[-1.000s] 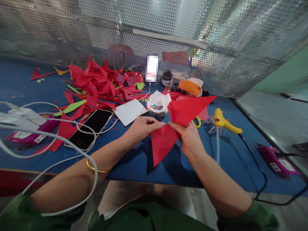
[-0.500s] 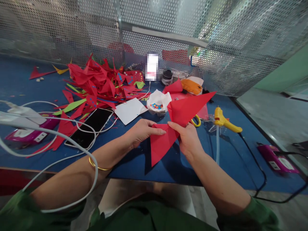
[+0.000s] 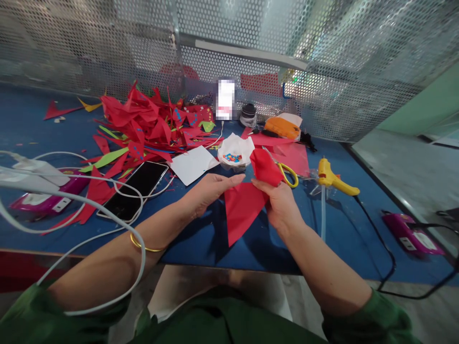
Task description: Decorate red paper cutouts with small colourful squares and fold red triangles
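Observation:
A folded piece of red paper (image 3: 244, 210) is held over the table's front part, one corner pointing down. My right hand (image 3: 281, 200) is closed on its right side, thumb across the fold, with a red flap (image 3: 264, 167) rising above that thumb. At the paper's upper left edge is my left hand (image 3: 215, 191), thumb stretched right along the edge and the other fingers largely hidden; it appears to pinch the paper there. Yellow-handled scissors (image 3: 289, 176) lie just beyond my right hand. A white paper-lined bowl (image 3: 234, 145) of small coloured pieces stands behind the flap.
A heap of red cut paper (image 3: 143, 119) covers the back left. A dark phone (image 3: 134, 191), white cables and a purple power strip (image 3: 53, 193) lie left. On the right are a yellow glue gun (image 3: 333, 179) and another purple power strip (image 3: 409, 231). Perforated metal panels bound the back.
The large pointed red flap that stretched up to the right has folded down small, exposing the scissors. My left thumb has moved from the paper's face up to its top edge.

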`<state>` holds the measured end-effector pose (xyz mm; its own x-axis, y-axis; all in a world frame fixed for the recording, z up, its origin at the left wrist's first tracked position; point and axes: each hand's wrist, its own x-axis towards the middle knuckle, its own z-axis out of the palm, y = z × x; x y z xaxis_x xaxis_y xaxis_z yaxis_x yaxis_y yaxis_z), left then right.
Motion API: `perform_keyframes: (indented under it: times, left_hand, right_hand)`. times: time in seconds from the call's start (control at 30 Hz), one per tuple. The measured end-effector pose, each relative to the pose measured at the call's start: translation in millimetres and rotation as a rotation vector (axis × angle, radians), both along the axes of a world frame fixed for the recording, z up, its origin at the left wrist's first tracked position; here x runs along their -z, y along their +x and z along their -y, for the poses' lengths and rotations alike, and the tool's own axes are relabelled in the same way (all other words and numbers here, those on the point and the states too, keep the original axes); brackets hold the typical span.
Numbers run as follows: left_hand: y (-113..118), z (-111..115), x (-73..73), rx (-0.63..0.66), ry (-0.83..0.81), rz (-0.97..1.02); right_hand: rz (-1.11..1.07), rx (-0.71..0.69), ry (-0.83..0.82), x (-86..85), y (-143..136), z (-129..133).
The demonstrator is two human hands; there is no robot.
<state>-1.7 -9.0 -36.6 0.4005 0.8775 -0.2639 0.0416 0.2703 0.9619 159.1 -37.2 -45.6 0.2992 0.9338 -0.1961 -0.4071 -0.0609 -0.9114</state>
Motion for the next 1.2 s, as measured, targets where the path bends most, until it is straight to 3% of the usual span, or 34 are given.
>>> perform_keyframes:
  times: [0.17, 0.63, 0.97, 1.2]
  left_hand:
    - [1.6, 0.1, 3.0, -0.068, 0.121, -0.011]
    - [1.9, 3.7, 2.2, 0.057, -0.132, 0.017]
    - [5.2, 7.1, 4.4, -0.015, -0.061, -0.017]
    - [3.9, 8.6, 2.3, 0.048, -0.113, 0.021]
  right_hand:
    - [-0.001, -0.014, 0.008, 2.3, -0.8, 0.4]
    - [0.024, -0.021, 0.007, 4.5, -2.0, 1.1]
    - [0.033, -0.019, 0.019, 4.6, -3.4, 2.1]
    - [0.02, -0.032, -0.004, 4.2, -0.5, 3.0]
